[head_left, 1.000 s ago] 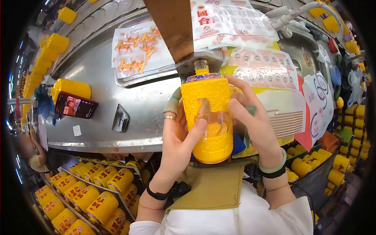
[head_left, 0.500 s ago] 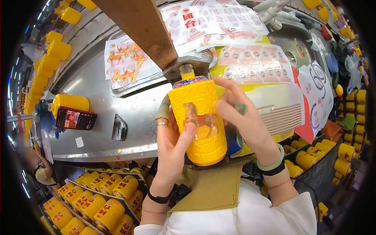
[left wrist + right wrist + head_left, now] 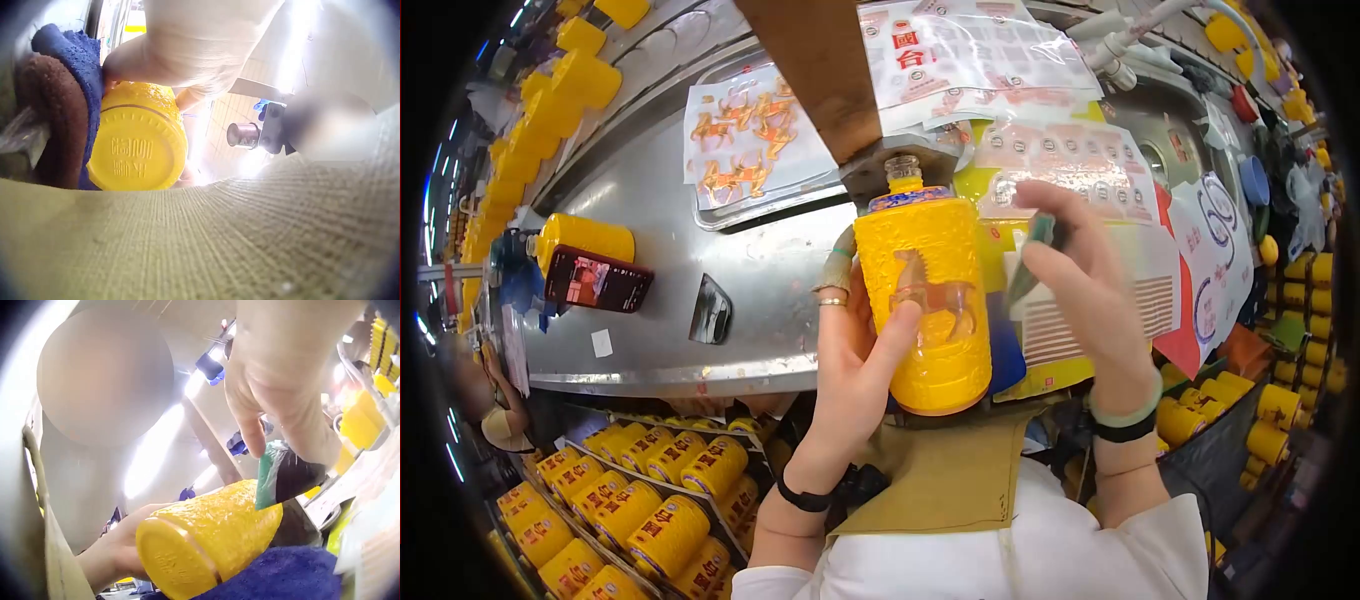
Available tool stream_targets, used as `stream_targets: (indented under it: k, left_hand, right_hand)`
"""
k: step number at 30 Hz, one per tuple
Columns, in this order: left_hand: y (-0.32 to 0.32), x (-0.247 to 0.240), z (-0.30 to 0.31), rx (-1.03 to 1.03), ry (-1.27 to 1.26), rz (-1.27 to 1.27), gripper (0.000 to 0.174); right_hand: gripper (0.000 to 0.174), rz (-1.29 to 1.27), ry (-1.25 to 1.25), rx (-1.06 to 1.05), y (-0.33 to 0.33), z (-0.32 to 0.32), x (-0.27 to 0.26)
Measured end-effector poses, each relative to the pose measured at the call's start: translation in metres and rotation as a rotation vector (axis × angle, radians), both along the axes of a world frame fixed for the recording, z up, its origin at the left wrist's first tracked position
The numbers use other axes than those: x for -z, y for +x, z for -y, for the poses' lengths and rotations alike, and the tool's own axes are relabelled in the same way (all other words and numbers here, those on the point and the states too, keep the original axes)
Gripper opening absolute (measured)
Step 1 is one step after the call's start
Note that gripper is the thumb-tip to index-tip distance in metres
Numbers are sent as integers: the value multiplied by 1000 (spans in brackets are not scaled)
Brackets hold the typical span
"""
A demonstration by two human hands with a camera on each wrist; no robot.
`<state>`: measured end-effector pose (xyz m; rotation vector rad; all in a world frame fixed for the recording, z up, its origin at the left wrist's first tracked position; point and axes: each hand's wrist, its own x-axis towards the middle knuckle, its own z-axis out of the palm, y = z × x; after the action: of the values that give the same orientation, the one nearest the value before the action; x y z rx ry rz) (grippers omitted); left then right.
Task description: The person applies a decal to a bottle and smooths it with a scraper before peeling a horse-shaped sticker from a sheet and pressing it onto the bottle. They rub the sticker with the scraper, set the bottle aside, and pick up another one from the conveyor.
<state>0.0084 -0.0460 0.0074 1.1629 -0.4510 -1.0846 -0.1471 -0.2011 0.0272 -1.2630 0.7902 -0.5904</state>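
A yellow embossed bottle (image 3: 925, 375) with a clear glass neck lies tilted in front of me, a brown-gold horse decal (image 3: 933, 295) on its upper face. My left hand (image 3: 850, 365) grips its left side, thumb on the decal's edge. The bottle's flat base (image 3: 131, 150) faces the left wrist camera. To the bottle's right, my right hand (image 3: 1095, 290) pinches a flat green scraper-like piece (image 3: 1034, 258) between thumb and fingers. In the right wrist view this green piece (image 3: 267, 478) overlaps the bottle's side. A blue cloth (image 3: 281, 575) lies under the bottle.
A wooden bar (image 3: 810, 70) ends in a dark block at the bottle's neck. Horse decals (image 3: 745, 130) lie on a tray at the left, printed sheets (image 3: 990, 60) at the right. A phone (image 3: 598, 280) leans on another bottle. Crates of yellow bottles (image 3: 665, 530) stand below.
My right hand has left the bottle's side and moved off to the right, the green piece now showing in its fingers. My left hand keeps its hold on the bottle.
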Motion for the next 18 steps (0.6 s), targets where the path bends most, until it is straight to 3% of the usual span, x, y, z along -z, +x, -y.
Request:
stream_targets:
  k: [3, 5, 8, 12, 16, 18]
  left_hand:
    - [1, 0, 0, 9, -41, 61, 73]
    - [0, 1, 1, -4, -57, 59, 73]
    - [-4, 2, 0, -51, -63, 52, 71]
    - [-3, 2, -1, -43, -79, 44, 68]
    - [-5, -2, 0, -54, -74, 12, 66]
    - [-6, -2, -1, -29, -64, 24, 68]
  right_hand:
    - [47, 55, -149, -73, 10, 17, -26]
    - [47, -17, -743, -194, 20, 21, -39]
    - [42, -194, -982, -254, 44, 12, -61]
    - [38, -145, -1157, -289, 58, -2, -58]
    - [36, -274, -1272, -396, 60, 1, -57]
    - [32, -244, -1286, -344, 65, 8, -56]
